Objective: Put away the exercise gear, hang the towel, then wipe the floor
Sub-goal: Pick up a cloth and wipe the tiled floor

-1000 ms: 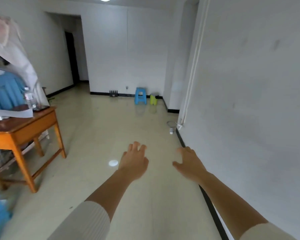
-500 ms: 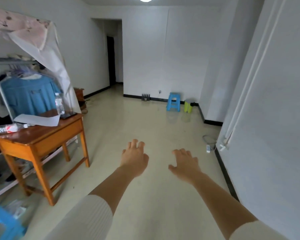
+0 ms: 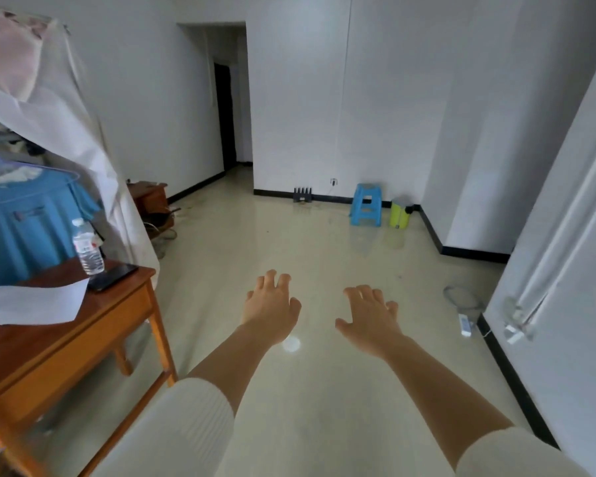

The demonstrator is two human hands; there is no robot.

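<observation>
Nothing is held in the spread left hand (image 3: 270,306) or right hand (image 3: 369,316) above the floor (image 3: 289,242), no towel or exercise gear is seen, and the power strip (image 3: 465,324) at 3 o'clock could be tripped over, or the wooden table (image 3: 59,346) at 9 o'clock bumped.

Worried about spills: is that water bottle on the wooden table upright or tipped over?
Upright. The water bottle stands on its base on the wooden table, white cap uppermost.
</observation>
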